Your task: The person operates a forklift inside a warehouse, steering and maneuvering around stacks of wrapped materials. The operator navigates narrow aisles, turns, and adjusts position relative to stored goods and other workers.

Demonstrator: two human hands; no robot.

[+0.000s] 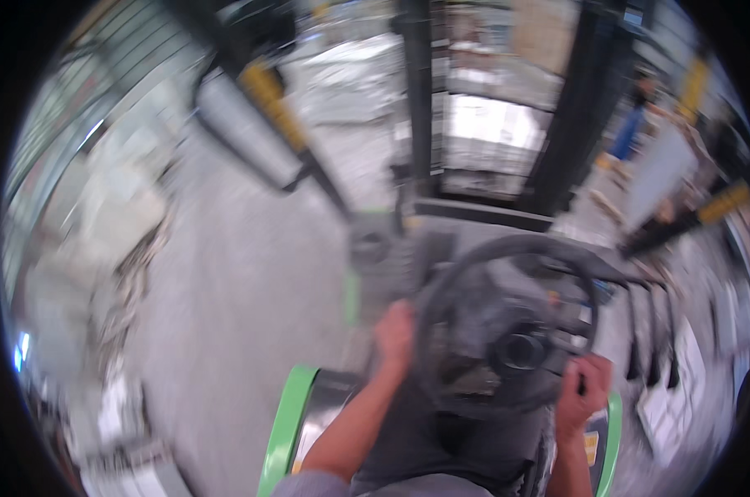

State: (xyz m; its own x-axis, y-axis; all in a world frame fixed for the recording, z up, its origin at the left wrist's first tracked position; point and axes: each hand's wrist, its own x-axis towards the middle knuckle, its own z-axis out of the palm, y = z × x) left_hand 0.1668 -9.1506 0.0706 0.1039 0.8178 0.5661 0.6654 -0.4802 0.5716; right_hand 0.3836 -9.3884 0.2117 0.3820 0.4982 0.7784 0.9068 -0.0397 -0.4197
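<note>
Seated at controls of green-framed forklift, view blurred by motion. Left hand closed over left rim of black round steering wheel; fingers wrapped on rim. Right hand curled around lower right of same wheel, apparently on a small knob there; grip looks closed, knob itself too blurred to confirm. Wheel directly ahead of lap, dark mast uprights beyond it. Step in hand, judged: steering the truck, both hands on wheel. Next move calls for holding a firm grip and watching the mast line. Open grey concrete floor to left gives room; pale stacked clutter along far left edge. Black control levers just right of wheel; yellow-and-black posts near on right, tighter margin there
</note>
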